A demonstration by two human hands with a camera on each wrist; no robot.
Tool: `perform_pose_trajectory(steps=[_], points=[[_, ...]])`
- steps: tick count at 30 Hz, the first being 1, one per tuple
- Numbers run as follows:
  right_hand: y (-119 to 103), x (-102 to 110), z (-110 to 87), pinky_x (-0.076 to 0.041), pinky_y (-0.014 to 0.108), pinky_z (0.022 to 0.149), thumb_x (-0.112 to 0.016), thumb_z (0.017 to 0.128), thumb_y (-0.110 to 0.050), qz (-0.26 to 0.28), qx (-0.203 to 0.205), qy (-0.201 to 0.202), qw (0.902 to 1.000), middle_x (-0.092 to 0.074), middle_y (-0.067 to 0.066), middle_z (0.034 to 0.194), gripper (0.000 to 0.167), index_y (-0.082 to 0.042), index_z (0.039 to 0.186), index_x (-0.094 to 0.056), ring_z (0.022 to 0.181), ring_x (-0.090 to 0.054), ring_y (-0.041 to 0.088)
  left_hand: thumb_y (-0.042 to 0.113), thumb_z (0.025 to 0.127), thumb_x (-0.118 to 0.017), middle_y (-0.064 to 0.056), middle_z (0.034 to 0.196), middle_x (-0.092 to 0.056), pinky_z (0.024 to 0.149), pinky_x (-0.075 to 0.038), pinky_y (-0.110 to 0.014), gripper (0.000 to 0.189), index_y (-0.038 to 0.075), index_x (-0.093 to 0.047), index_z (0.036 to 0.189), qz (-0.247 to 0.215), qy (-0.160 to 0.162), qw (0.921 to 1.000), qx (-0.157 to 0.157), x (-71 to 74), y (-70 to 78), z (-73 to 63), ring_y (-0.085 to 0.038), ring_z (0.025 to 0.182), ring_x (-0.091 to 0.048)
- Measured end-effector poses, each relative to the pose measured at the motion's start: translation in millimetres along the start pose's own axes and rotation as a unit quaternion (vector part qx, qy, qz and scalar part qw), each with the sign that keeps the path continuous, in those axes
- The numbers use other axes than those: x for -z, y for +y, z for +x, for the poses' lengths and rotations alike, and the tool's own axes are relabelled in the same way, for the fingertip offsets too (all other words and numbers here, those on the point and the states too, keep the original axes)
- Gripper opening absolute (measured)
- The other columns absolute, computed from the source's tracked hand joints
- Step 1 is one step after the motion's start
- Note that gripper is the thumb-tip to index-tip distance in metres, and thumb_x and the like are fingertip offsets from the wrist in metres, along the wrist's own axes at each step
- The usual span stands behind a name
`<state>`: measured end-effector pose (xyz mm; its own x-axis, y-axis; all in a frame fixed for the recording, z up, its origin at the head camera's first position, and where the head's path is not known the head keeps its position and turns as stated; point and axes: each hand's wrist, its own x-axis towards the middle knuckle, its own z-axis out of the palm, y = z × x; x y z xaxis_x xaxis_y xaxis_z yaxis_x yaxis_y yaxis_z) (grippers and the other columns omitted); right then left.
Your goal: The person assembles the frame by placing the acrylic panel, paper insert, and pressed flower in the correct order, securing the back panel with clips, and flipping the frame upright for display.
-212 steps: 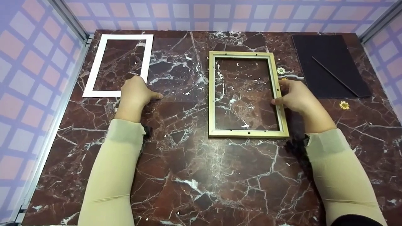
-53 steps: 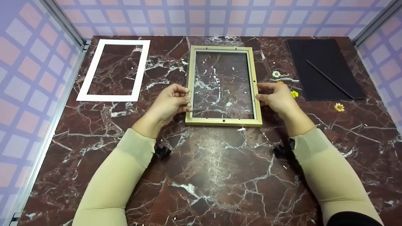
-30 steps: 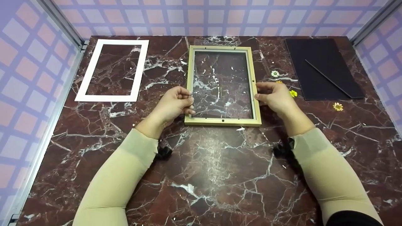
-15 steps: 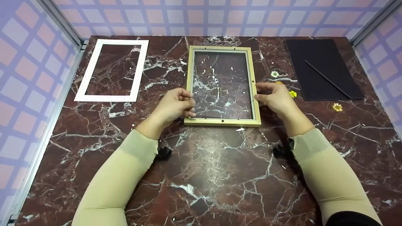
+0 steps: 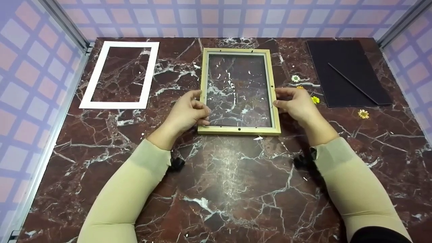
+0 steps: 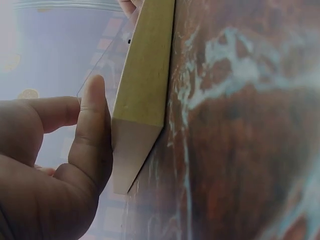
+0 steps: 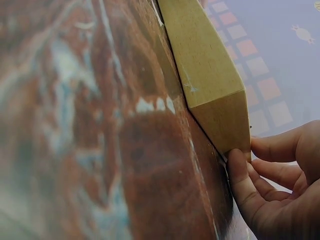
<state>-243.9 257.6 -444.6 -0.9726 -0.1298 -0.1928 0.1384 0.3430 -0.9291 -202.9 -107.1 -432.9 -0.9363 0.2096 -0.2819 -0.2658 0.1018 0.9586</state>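
Note:
A gold picture frame point(image 5: 239, 130) lies in the middle of the marble table. Over its left rail, my left hand point(image 5: 189, 111) pinches a thin clear sheet between thumb and curled fingers. The sheet is hard to see; its edge shows as a fine line beside the thumb in the left wrist view, slightly above the frame. How much of it sits inside the frame I cannot tell. My right hand point(image 5: 297, 103) holds the frame's right rail, thumb and fingertips against it, also in the right wrist view point(image 7: 280, 175).
At the back left lies a white mat border point(image 5: 96, 105). A black backing board point(image 5: 337, 54) with a thin dark rod point(image 5: 352, 83) on it is at the back right. A white flower point(image 5: 295, 78), a yellow flower point(image 5: 315, 100) and a pale yellow flower point(image 5: 363, 114) lie right of the frame.
Since the oldest frame, the picture frame has shifted left and back. My left hand came from beside the mat to the frame with the clear sheet. Lately only the left fingers have shifted slightly.

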Motion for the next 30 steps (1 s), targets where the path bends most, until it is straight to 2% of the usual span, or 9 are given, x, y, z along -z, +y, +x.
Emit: perform_pose_trajectory(steps=[4,7,8,11,13,15,18,24,30], points=[[0.5,-0.3,0.6,-0.069,0.023,0.077,-0.070,0.104,0.006,0.005,0.003,0.000,1.0000,-0.071,0.018,0.130,0.055,0.010,0.158,-0.058,0.086,-0.076,0.004,-0.009,0.103,-0.070,-0.008,0.106,-0.069,0.071,-0.071,-0.028,0.074,-0.005,-0.039,0.170,0.042,-0.001,0.9990,-0.016,1.2,-0.4,0.8,-0.016,0.075,-0.071],[0.8,-0.4,0.6,-0.069,0.022,0.077,-0.069,0.104,0.006,0.004,0.004,0.000,1.0000,-0.070,0.018,0.130,0.055,0.010,0.158,-0.057,0.086,-0.076,0.004,-0.001,0.101,-0.075,-0.007,0.111,-0.069,0.070,-0.068,-0.028,0.073,-0.004,-0.046,0.168,0.119,0.007,0.9919,-0.043,2.9,-1.2,2.0,-0.013,0.073,-0.066],[0.7,-0.3,0.4,-0.069,0.022,0.078,-0.069,0.105,0.006,0.004,0.004,0.000,1.0000,-0.070,0.018,0.131,0.055,0.010,0.158,-0.057,0.087,-0.076,0.004,0.003,0.100,-0.077,-0.008,0.114,-0.068,0.075,-0.066,-0.029,0.073,-0.004,-0.048,0.167,0.155,0.013,0.9864,-0.054,3.7,-1.9,2.7,-0.013,0.077,-0.065],[0.8,-0.3,0.0,-0.069,0.022,0.078,-0.070,0.105,0.005,0.002,0.002,-0.001,1.0000,-0.070,0.020,0.133,0.055,0.010,0.158,-0.057,0.087,-0.076,0.003,0.018,0.096,-0.083,-0.011,0.121,-0.066,0.096,-0.060,-0.036,0.073,-0.002,-0.057,0.161,0.258,0.034,0.9617,-0.085,9.9,-11.8,11.1,-0.019,0.095,-0.061],[0.9,-0.1,-0.2,-0.069,0.022,0.079,-0.070,0.105,0.005,0.000,0.002,-0.001,1.0000,-0.069,0.022,0.134,0.055,0.010,0.158,-0.057,0.087,-0.076,0.003,0.024,0.095,-0.084,-0.015,0.128,-0.064,0.110,-0.056,-0.044,0.073,-0.001,-0.060,0.160,0.301,0.038,0.9486,-0.090,12.2,-13.1,12.2,-0.026,0.109,-0.060],[1.4,0.2,-0.1,-0.069,0.022,0.079,-0.070,0.105,0.004,-0.001,0.002,-0.002,1.0000,-0.069,0.022,0.135,0.055,0.009,0.158,-0.057,0.087,-0.076,0.003,0.028,0.096,-0.084,-0.017,0.133,-0.063,0.118,-0.053,-0.051,0.073,0.002,-0.061,0.160,0.323,0.039,0.9413,-0.088,13.8,-14.3,13.4,-0.032,0.120,-0.060],[1.2,0.3,0.2,-0.069,0.022,0.079,-0.070,0.105,0.004,-0.004,0.003,-0.003,1.0000,-0.070,0.022,0.135,0.055,0.009,0.158,-0.058,0.087,-0.076,0.003,0.027,0.099,-0.081,-0.019,0.140,-0.061,0.121,-0.051,-0.055,0.072,0.004,-0.058,0.163,0.334,0.032,0.9385,-0.080,13.1,-6.8,7.3,-0.035,0.127,-0.060],[1.3,0.7,0.4,-0.069,0.022,0.077,-0.072,0.104,0.004,-0.009,0.004,0.000,1.0000,-0.070,0.021,0.135,0.055,0.008,0.158,-0.059,0.086,-0.075,0.003,0.021,0.097,-0.084,-0.015,0.134,-0.062,0.112,-0.053,-0.049,0.073,0.003,-0.057,0.162,0.334,0.038,0.9383,-0.080,12.8,-5.4,7.1,-0.028,0.113,-0.057],[1.6,0.8,0.0,-0.068,0.021,0.077,-0.073,0.104,0.003,-0.011,-0.002,0.005,0.9999,-0.071,0.017,0.132,0.056,0.006,0.158,-0.060,0.085,-0.075,0.002,0.018,0.095,-0.085,-0.019,0.138,-0.062,0.111,-0.055,-0.049,0.073,-0.001,-0.058,0.160,0.329,0.036,0.9398,-0.083,13.1,-6.4,8.1,-0.027,0.108,-0.061]])
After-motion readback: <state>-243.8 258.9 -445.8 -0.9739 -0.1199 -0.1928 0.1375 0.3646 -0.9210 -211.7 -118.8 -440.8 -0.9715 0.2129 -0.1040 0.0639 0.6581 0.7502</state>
